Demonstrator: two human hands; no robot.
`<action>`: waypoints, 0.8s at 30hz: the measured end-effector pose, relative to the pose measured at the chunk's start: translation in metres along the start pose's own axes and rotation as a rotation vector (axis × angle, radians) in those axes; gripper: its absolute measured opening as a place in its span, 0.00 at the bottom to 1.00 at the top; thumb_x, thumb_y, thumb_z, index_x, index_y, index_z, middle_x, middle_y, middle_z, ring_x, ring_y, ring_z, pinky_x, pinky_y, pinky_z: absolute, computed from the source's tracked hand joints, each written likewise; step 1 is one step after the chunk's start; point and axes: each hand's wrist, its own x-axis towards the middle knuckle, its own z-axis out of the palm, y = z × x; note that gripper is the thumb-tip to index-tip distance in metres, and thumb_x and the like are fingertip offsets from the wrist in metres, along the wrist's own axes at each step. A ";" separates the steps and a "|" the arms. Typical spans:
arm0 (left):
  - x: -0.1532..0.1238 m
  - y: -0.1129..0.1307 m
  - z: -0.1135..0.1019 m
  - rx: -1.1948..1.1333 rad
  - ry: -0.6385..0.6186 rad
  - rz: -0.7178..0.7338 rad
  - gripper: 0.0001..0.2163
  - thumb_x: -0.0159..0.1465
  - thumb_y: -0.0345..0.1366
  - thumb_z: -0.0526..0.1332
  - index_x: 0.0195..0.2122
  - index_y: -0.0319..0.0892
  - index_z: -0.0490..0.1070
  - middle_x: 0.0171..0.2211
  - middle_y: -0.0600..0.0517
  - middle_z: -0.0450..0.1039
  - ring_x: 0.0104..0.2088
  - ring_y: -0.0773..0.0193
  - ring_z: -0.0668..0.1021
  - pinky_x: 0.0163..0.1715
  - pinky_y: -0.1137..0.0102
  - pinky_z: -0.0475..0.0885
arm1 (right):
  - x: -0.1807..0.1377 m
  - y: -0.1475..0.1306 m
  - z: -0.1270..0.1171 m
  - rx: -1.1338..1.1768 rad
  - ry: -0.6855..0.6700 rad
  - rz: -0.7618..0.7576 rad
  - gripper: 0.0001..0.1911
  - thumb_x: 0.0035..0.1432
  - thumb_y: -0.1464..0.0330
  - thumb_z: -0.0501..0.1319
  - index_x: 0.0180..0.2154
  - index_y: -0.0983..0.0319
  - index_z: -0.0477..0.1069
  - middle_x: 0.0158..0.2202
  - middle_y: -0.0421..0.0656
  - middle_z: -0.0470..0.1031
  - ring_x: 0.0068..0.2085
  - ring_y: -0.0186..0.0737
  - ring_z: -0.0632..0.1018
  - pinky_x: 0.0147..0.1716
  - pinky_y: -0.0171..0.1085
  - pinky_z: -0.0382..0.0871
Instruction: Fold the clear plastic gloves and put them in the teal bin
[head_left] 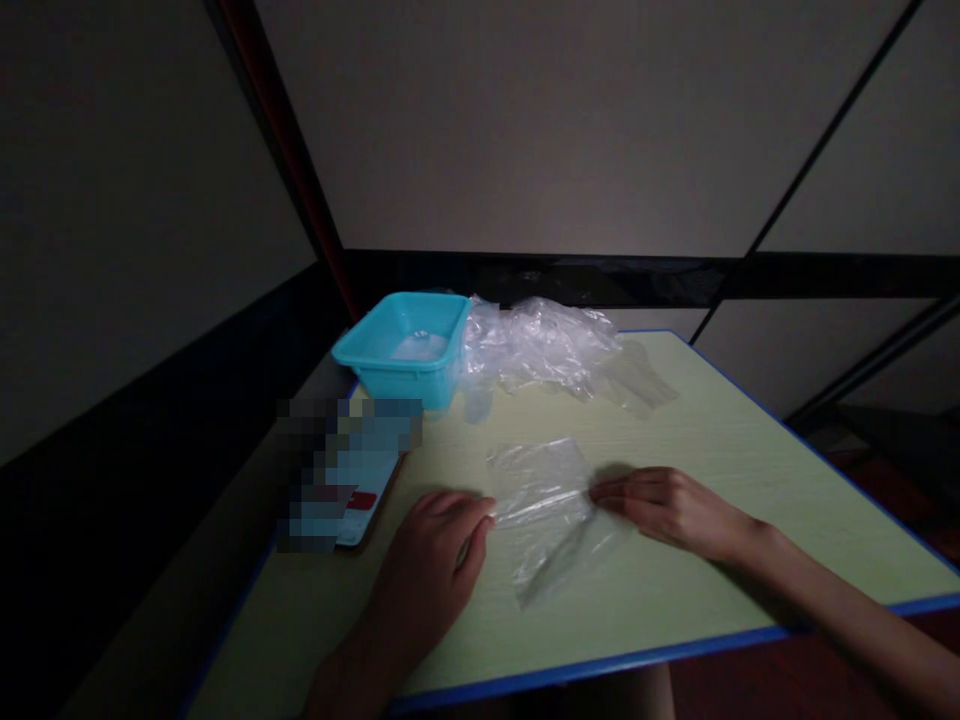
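A clear plastic bag [541, 490] lies flat on the pale yellow-green table [712, 500], partly folded across its middle. My left hand [435, 560] pinches the bag's left edge with closed fingers. My right hand [667, 508] holds the bag's right edge, fingers together and pointing left. Both hands rest on the tabletop, one at each side of the bag.
A turquoise plastic tub [405, 350] stands at the table's far left corner. A heap of clear plastic bags [547, 345] lies beside it. A flat card or device [360, 495], partly blurred, lies at the left edge. The table has a blue rim; dark walls surround it.
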 end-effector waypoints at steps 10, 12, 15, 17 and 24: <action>-0.001 -0.003 0.005 -0.126 -0.012 -0.203 0.15 0.58 0.29 0.52 0.46 0.41 0.66 0.29 0.53 0.77 0.39 0.57 0.76 0.45 0.56 0.66 | 0.032 0.017 -0.017 0.455 -0.102 0.379 0.09 0.60 0.69 0.52 0.30 0.64 0.67 0.25 0.41 0.71 0.26 0.33 0.72 0.25 0.33 0.63; 0.000 -0.002 0.005 -0.181 -0.026 -0.257 0.17 0.57 0.28 0.51 0.48 0.40 0.63 0.29 0.53 0.77 0.36 0.59 0.77 0.43 0.58 0.68 | 0.036 0.021 -0.011 0.604 -0.056 0.449 0.06 0.59 0.69 0.52 0.30 0.63 0.63 0.24 0.40 0.70 0.25 0.32 0.70 0.23 0.32 0.61; 0.002 -0.001 0.005 -0.255 -0.041 -0.342 0.18 0.58 0.28 0.50 0.51 0.38 0.60 0.29 0.52 0.77 0.33 0.61 0.77 0.39 0.62 0.70 | 0.039 0.024 0.000 0.810 0.026 0.574 0.06 0.56 0.68 0.54 0.35 0.62 0.57 0.22 0.37 0.69 0.22 0.31 0.69 0.20 0.31 0.59; 0.003 0.000 0.006 -0.286 -0.037 -0.379 0.19 0.58 0.29 0.50 0.52 0.37 0.58 0.28 0.52 0.76 0.30 0.62 0.77 0.36 0.65 0.70 | 0.040 0.025 0.007 0.861 0.074 0.640 0.10 0.54 0.68 0.55 0.36 0.60 0.54 0.20 0.34 0.67 0.20 0.31 0.67 0.19 0.30 0.57; 0.004 -0.004 0.018 -0.249 -0.021 -0.425 0.24 0.54 0.29 0.54 0.53 0.37 0.55 0.28 0.54 0.74 0.25 0.66 0.71 0.32 0.68 0.68 | 0.045 0.020 0.020 0.679 0.180 0.761 0.13 0.50 0.69 0.54 0.38 0.60 0.52 0.16 0.32 0.65 0.18 0.32 0.66 0.18 0.30 0.55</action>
